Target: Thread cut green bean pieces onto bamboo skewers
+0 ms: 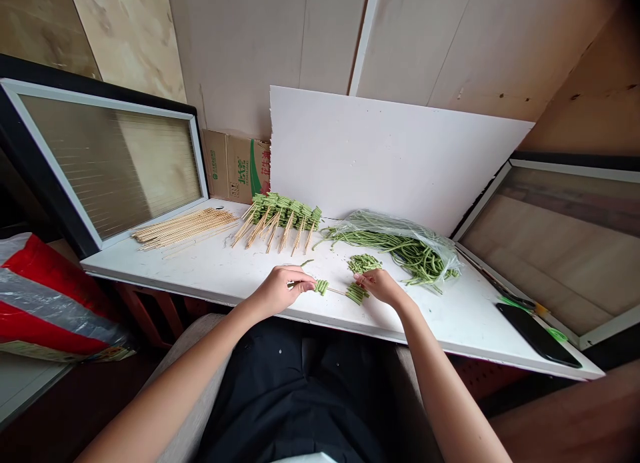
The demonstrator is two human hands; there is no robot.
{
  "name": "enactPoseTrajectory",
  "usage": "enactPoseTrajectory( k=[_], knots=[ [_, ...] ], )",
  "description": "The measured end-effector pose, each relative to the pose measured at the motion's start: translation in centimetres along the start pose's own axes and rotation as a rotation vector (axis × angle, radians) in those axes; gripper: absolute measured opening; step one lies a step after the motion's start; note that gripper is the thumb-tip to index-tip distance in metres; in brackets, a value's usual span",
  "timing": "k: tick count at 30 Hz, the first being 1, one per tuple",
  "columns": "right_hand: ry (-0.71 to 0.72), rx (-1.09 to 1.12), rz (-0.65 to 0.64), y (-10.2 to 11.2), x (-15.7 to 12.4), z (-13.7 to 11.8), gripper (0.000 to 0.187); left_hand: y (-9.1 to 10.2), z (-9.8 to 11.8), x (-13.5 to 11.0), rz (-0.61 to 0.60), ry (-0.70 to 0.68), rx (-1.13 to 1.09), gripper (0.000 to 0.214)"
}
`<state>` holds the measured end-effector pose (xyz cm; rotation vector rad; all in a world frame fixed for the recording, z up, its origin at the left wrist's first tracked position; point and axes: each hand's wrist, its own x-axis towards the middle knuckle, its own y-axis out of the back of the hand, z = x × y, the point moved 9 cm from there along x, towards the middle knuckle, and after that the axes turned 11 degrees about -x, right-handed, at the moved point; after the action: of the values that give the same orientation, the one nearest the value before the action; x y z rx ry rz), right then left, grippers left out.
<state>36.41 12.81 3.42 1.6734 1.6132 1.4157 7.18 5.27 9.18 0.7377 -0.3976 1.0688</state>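
My left hand [283, 287] pinches a thin wooden skewer [336, 291] that carries a few short green bean pieces [321, 287]. My right hand [381, 285] is closed on a small bunch of cut bean pieces [356, 293] at the skewer's other end. Just behind it lies a little heap of cut beans [364, 262]. A clear plastic bag of long green beans [410, 249] lies to the right on the white board [215, 269]. Finished bean skewers [283, 219] are laid in a row at the back. Bare skewers [185, 227] are piled to their left.
A dark phone [537, 333] and a green-handled tool [520, 305] lie at the board's right end. Glass-fronted frames stand at left [105, 156] and right [565, 236]. A cardboard box [235, 166] and white panel [390, 156] stand behind. A red and clear plastic bag [45, 296] lies far left.
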Motion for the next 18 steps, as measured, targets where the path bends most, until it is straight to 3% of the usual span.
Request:
enactPoseTrajectory(
  k=[3, 8, 13, 18],
  knots=[
    [-0.007, -0.002, -0.128, -0.8, -0.1, -0.2, 0.053, -0.1, -0.1, 0.0, -0.004, 0.005, -0.008, 0.019],
    [0.008, 0.011, -0.169, -0.8, -0.3, -0.7, 0.049, 0.0, -0.6, -0.2, 0.001, 0.045, 0.037, 0.022],
    [0.005, -0.035, -0.062, 0.6, 0.1, -1.8, 0.044, 0.0, -0.7, -0.3, -0.017, 0.081, 0.113, 0.03],
    [0.093, 0.054, 0.058, 2.3, 0.2, -7.3, 0.045, -0.4, -0.6, -0.4, -0.037, 0.075, 0.092, 0.033]
  ],
)
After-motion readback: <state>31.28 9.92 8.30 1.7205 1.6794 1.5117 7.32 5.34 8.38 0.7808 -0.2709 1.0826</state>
